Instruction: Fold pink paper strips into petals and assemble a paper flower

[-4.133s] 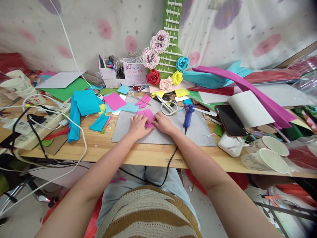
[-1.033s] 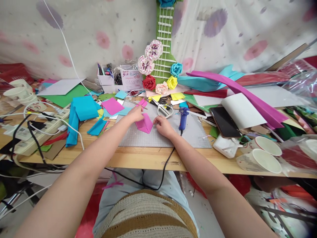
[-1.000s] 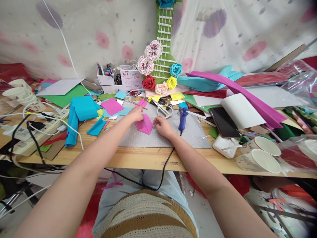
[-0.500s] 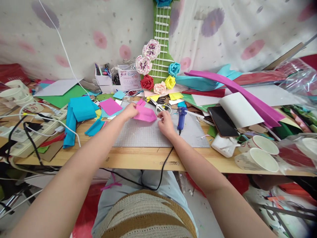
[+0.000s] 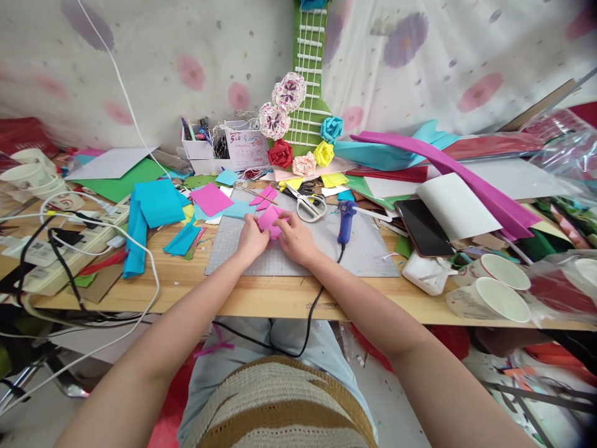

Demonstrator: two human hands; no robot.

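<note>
A folded pink paper (image 5: 270, 219) lies on the grey cutting mat (image 5: 364, 249) at the middle of the wooden table. My left hand (image 5: 250, 239) and my right hand (image 5: 295, 236) sit close together on it, fingers curled and pressing down on its near part. Most of the paper is hidden under the fingers. Smaller pink folded pieces (image 5: 263, 198) lie just beyond, and white-handled scissors (image 5: 310, 204) and a blue glue gun (image 5: 345, 218) rest to the right of my right hand.
Cyan paper (image 5: 156, 205) and a pink sheet (image 5: 212, 198) lie left of the mat, with a power strip and cables (image 5: 69, 233) further left. A phone (image 5: 422, 227), paper cups (image 5: 489, 295) and stacked sheets fill the right. Paper flowers (image 5: 298, 134) and a pen box (image 5: 196, 140) stand behind.
The pink paper, held up and spread between both hands half a second ago, now lies down on the mat, folded smaller. Both hands have come together on top of it.
</note>
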